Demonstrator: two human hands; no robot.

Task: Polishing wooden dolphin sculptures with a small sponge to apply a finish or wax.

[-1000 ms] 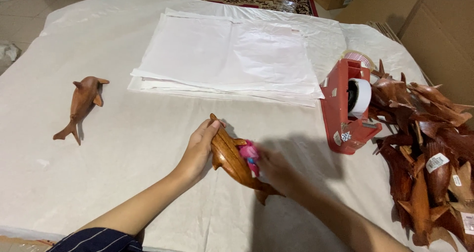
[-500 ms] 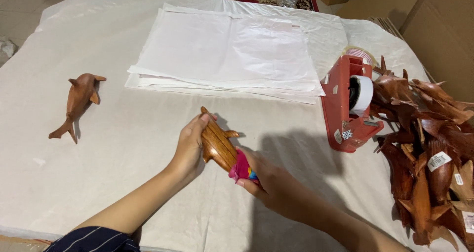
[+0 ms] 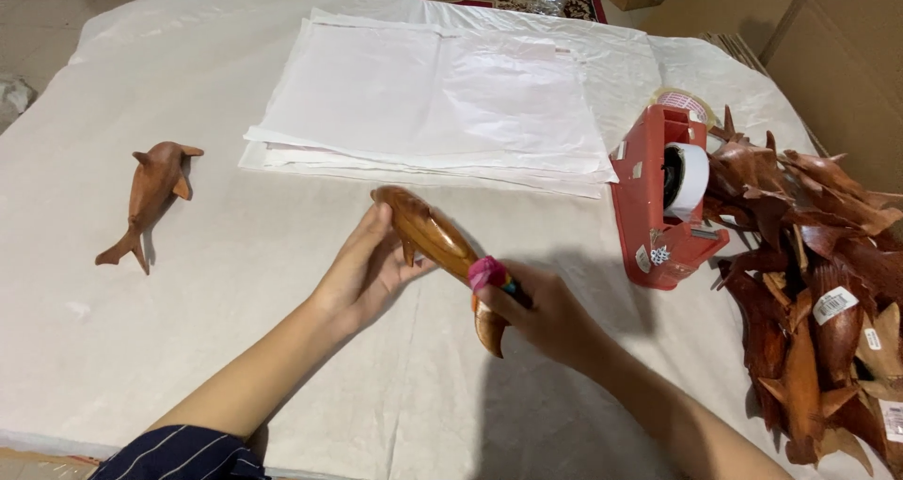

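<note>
Since a second ago, the wooden dolphin is tilting up; left hand fingers are cradling its head while right hand is gripping a pink tool against the tail, steadying it.

Small white rectangular price tags w/ dark print on brown carvings, right edge. 1 tiny sticker on red tape dispenser side. Brown cardboard boxes top right.
</note>
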